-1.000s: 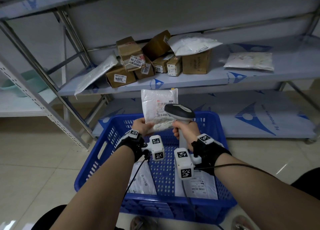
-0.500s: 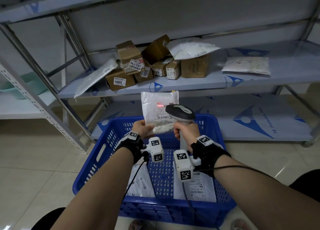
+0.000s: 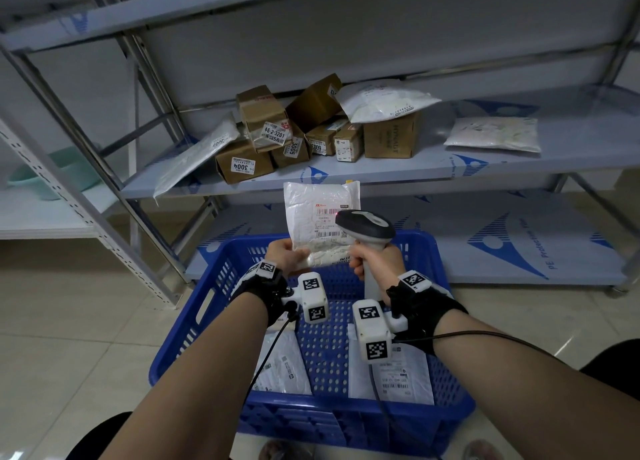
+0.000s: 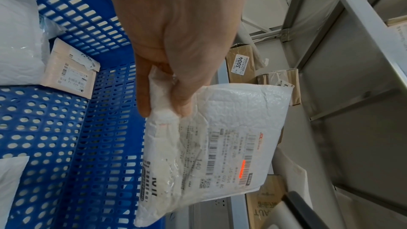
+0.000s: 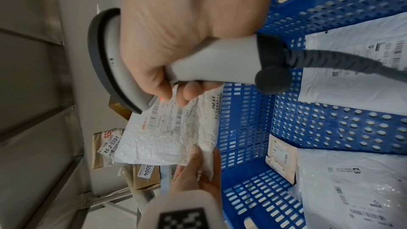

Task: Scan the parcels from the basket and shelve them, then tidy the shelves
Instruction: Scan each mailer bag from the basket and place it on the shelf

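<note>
My left hand [image 3: 284,257] pinches the lower corner of a white bubble-mailer parcel [image 3: 320,217], holding it upright above the blue basket [image 3: 194,324]. In the left wrist view the parcel [image 4: 222,145] shows its label with a red scan line across a barcode. My right hand [image 3: 375,260] grips the handle of a grey-and-white barcode scanner [image 3: 367,224], whose head points at the label from close by. The right wrist view shows the scanner [image 5: 123,69] just above the parcel [image 5: 167,131], with a small red dot on the label.
White mailers [image 3: 282,366] [image 3: 403,376] and a small tan parcel [image 4: 70,69] lie in the basket. The middle shelf [image 3: 415,167] carries several cardboard boxes [image 3: 242,163] and white bags [image 3: 493,134]. A lower shelf [image 3: 519,252] sits behind the basket. The scanner cable [image 5: 343,62] trails over the basket.
The red scan light came on across the parcel's label half a second ago and still shows. Both hands stay almost still, with the parcel and scanner close together.
</note>
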Action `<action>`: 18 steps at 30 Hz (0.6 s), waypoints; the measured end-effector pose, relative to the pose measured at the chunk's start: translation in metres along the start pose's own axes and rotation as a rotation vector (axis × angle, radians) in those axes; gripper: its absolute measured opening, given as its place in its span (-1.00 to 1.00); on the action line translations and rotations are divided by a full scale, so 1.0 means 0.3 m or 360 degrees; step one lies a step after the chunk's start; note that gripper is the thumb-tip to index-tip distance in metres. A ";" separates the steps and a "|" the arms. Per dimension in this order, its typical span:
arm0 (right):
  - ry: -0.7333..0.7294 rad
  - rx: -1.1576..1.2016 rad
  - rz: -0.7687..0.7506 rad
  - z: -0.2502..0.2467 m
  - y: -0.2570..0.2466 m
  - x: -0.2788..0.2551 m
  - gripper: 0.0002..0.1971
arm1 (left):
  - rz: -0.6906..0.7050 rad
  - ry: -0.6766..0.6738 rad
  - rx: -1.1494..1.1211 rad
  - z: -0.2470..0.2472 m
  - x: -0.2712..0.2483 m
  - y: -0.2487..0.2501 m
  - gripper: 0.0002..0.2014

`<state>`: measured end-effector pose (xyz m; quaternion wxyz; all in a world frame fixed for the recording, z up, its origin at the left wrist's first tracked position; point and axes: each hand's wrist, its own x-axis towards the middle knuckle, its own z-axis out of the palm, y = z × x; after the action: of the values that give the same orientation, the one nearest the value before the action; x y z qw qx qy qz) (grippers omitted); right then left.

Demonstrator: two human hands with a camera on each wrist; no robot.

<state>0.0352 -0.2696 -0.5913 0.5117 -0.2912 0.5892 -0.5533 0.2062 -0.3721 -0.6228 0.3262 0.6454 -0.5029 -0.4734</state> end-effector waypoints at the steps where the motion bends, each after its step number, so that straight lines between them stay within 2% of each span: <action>1: -0.0004 0.0005 0.0002 -0.001 0.002 0.000 -0.80 | 0.0004 -0.0002 0.0002 -0.001 0.001 -0.001 -0.79; 12: -0.0024 -0.0062 0.0011 0.001 -0.008 0.008 -0.75 | -0.0004 -0.0036 0.0023 -0.013 0.009 -0.004 -0.84; 18: -0.0007 -0.0049 0.0010 -0.010 -0.011 0.006 -0.77 | 0.0007 -0.0057 0.0020 -0.024 0.002 -0.003 -0.75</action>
<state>0.0313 -0.2707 -0.5891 0.5101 -0.2985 0.5975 -0.5419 0.2133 -0.3729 -0.6213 0.3142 0.6376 -0.5131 -0.4811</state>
